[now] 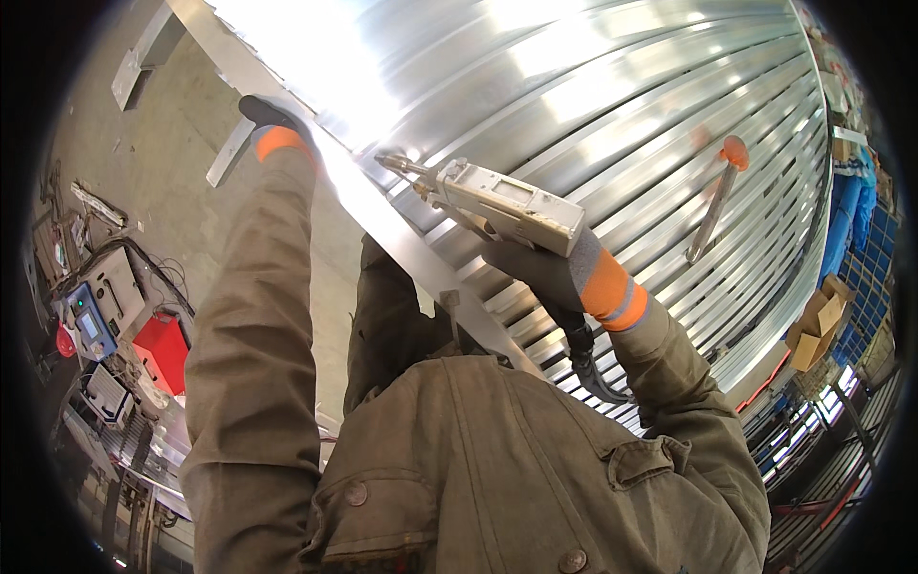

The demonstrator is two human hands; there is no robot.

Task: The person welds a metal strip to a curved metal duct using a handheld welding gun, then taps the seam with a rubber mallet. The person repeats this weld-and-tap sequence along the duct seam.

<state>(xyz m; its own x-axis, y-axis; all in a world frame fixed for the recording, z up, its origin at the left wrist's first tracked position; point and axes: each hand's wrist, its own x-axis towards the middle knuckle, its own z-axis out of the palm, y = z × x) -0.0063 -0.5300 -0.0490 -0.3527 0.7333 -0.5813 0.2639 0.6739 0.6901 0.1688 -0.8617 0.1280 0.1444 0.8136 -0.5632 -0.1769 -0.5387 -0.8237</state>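
R hand [535, 268] fingers clenched on 1 welding gun [497, 201]; L hand [273, 120] fingers gripping 1 metal rail [382, 215].

Glare washes out the ribbed metal sheet [316, 57] beside the left hand [273, 120].

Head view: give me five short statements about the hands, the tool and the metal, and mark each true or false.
1. The right hand grips a boxy grey handheld tool. True.
2. The tool's nozzle points at the concrete floor. False: it points at the edge of the ribbed metal panel.
3. The left hand hangs free in the air. False: it rests on the flat metal strip along the panel's edge.
4. Both gloves have orange cuffs. True.
5. An orange-handled tool lies on the floor beside the red box. False: it lies on the ribbed panel, right of the right hand.
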